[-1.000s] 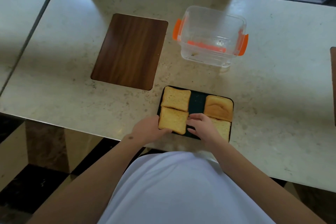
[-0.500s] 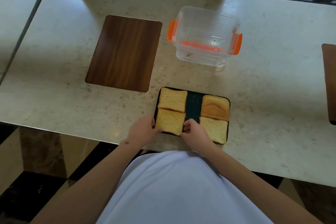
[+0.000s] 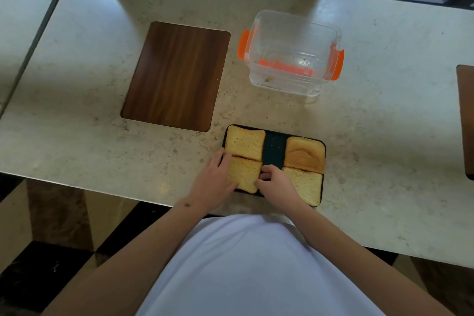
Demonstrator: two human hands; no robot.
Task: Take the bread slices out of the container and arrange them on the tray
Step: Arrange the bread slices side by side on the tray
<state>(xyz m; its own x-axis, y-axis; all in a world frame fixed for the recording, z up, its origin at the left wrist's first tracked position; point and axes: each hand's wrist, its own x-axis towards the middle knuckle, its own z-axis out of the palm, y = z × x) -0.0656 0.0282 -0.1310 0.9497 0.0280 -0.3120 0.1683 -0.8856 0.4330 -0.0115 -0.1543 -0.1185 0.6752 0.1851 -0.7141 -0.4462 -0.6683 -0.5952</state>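
A dark tray (image 3: 273, 146) lies near the table's front edge with several bread slices on it. The near-left slice (image 3: 245, 174) lies flat on the tray below the far-left slice (image 3: 245, 142). My left hand (image 3: 214, 181) rests on the near-left slice's left edge, and my right hand (image 3: 275, 183) touches its right edge with curled fingers. A crust slice (image 3: 304, 154) lies at the far right and another slice (image 3: 306, 185) at the near right. The clear container (image 3: 292, 54) with orange clips stands behind the tray and holds only crumbs.
A brown wooden board (image 3: 177, 75) lies left of the container. Another brown board (image 3: 465, 120) shows at the right edge. The table's front edge (image 3: 102, 191) runs just before the tray, and a window frame lines the far side.
The near-left slice has settled flat onto the tray against the far-left slice. Both hands stay at its edges, and the left hand has slid further up its left side.
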